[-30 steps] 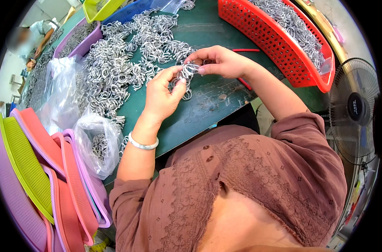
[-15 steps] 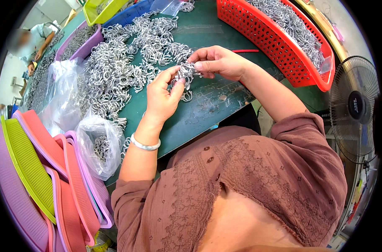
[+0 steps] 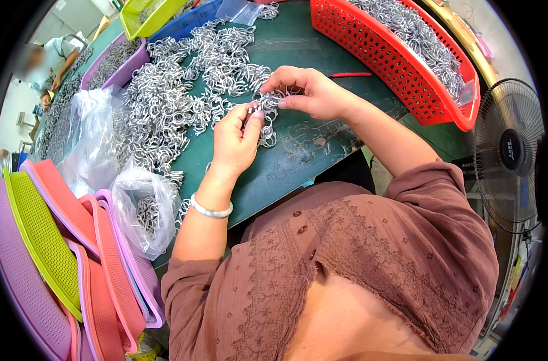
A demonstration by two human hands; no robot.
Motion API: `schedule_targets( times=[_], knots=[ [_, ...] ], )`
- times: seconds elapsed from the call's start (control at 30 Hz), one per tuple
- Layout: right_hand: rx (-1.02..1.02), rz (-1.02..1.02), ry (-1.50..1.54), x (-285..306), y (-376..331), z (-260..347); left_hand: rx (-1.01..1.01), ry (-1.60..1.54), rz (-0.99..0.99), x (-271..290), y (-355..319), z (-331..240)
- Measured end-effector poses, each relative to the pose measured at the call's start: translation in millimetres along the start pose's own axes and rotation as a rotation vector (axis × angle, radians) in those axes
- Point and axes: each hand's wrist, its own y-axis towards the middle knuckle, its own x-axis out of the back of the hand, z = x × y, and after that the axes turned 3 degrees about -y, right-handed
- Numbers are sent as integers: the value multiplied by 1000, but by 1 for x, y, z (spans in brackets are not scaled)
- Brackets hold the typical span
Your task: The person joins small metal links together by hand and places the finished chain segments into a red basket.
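Over the green table (image 3: 298, 168), my left hand (image 3: 236, 135) pinches several grey metal rings (image 3: 266, 137) between thumb and fingers; some hang below the fingertips. My right hand (image 3: 304, 93) is closed on the upper part of the same cluster, thumb and fingers around a ring (image 3: 272, 99). How the rings link together is too small to tell. Just beyond both hands spreads a large heap of similar metal rings (image 3: 165, 114). A red-handled tool (image 3: 351, 75) lies past my right hand, its other end hidden behind that hand.
A red perforated basket (image 3: 394, 60) full of rings stands at the far right, a fan (image 3: 510, 153) beside it. Stacked colored baskets (image 3: 42, 234) and a clear bag (image 3: 144, 207) holding rings are at the left. Purple (image 3: 142, 58) and blue (image 3: 186, 25) bins stand behind the heap. Another person (image 3: 57, 57) sits far left.
My right hand's fingers have shifted slightly left and arched more over the rings. The left hand has barely moved and keeps its hold on the cluster.
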Motion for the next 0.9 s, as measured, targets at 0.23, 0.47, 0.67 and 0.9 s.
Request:
schedule_targets(
  times=[0.23,0.47,0.67,0.9],
  knots=[
    [-516,56,545,5,-1,-1,-90,90,18,-1,-1,-8],
    [-160,45,223,-2,2,-2,-50,-123,11,0,2,1],
    [-370,89,278,-6,1,8,-92,11,9,-1,1,-8],
    [-316,14,412,-15,1,3,-109,-184,31,0,0,-9]
  ],
)
